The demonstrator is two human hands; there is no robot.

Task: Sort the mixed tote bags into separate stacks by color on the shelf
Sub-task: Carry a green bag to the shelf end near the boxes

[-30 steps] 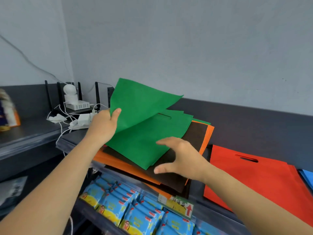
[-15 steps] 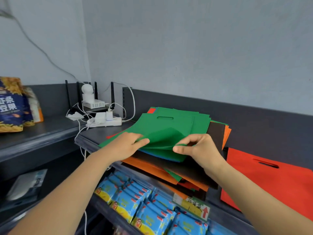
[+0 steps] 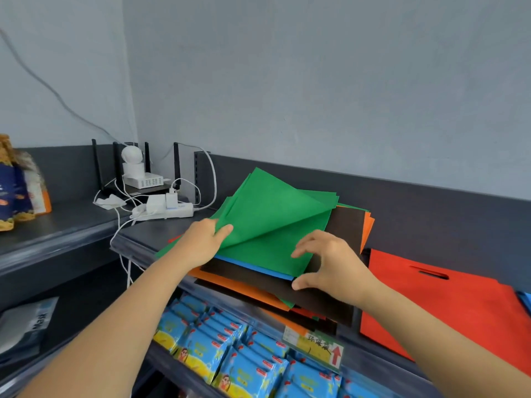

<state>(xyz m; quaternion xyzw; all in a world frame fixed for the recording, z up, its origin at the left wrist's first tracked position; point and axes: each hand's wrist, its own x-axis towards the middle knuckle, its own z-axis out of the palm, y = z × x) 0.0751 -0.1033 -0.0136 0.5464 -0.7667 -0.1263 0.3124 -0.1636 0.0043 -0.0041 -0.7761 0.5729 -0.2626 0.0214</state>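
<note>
A mixed pile of flat tote bags lies on the dark shelf. My left hand grips the near left edge of the top green bags and holds them lifted and folded back. Another green bag lies flat underneath, with a blue bag's edge showing below it, then a black bag and an orange bag. My right hand hovers at the pile's near right corner, fingers spread and slightly curled, holding nothing. A separate red bag lies flat to the right.
A router with antennas, a small white camera and a power strip with cables sit at the shelf's back left corner. Blue snack packets fill the shelf below. Snack bags stand at far left. A blue bag's corner shows at the right edge.
My left hand has lifted the top green bags up and back again, after they were lying almost flat. My right hand let go of the green edge and now hovers spread.
</note>
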